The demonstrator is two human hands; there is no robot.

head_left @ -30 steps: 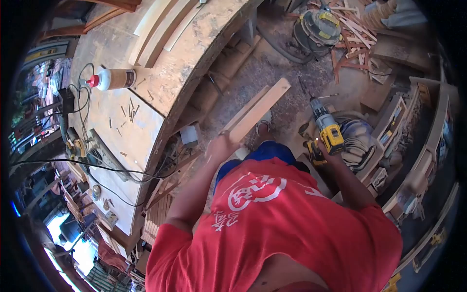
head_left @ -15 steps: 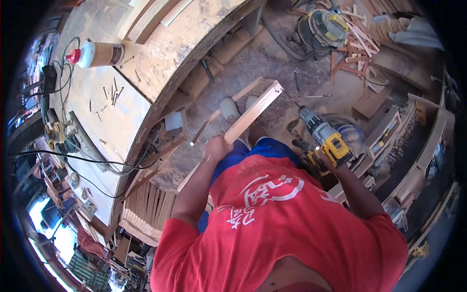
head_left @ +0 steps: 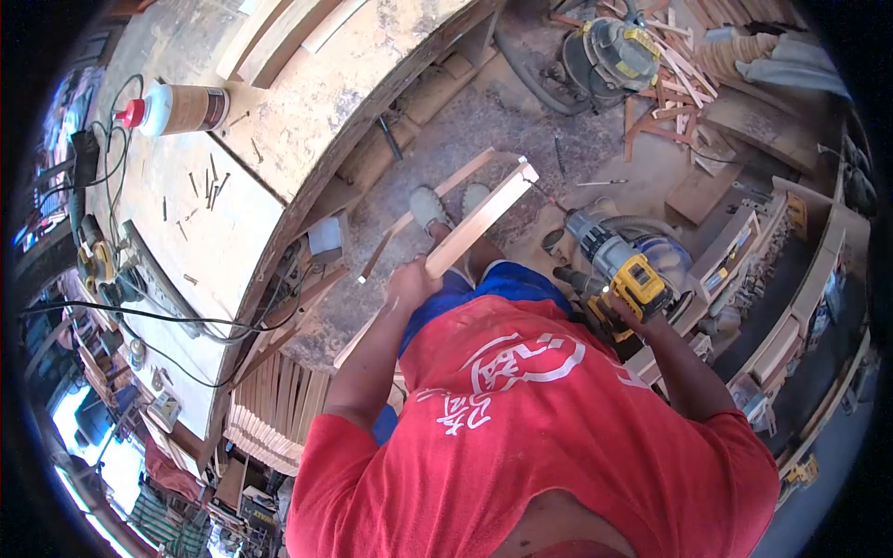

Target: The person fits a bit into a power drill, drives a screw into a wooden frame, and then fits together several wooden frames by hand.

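Note:
My left hand (head_left: 414,284) is wrapped round a pale wooden frame (head_left: 484,216), gripping its long near rail in front of my shorts. The frame is tilted, and its far corner points away from me to the right. In my right hand (head_left: 625,309) is a yellow and black power drill (head_left: 614,260), held by its handle, with a side handle sticking out to the left. A long thin bit (head_left: 549,196) extends from the chuck, its tip right at the end of the near rail. Part of the frame's lower end is hidden behind my left arm.
The workbench (head_left: 251,242) on the left bears a glue bottle (head_left: 175,109), loose screws (head_left: 212,184), timber lengths (head_left: 279,42) and cables. A shop vacuum (head_left: 609,58) stands on the floor near wood offcuts (head_left: 684,98). Stacked slats (head_left: 274,409) lean below the bench; shelving (head_left: 744,256) is at right.
The view has shifted slightly, moving the bench items a little left. Both hands keep their hold on the frame and the drill, and the bit's tip remains close to the rail end.

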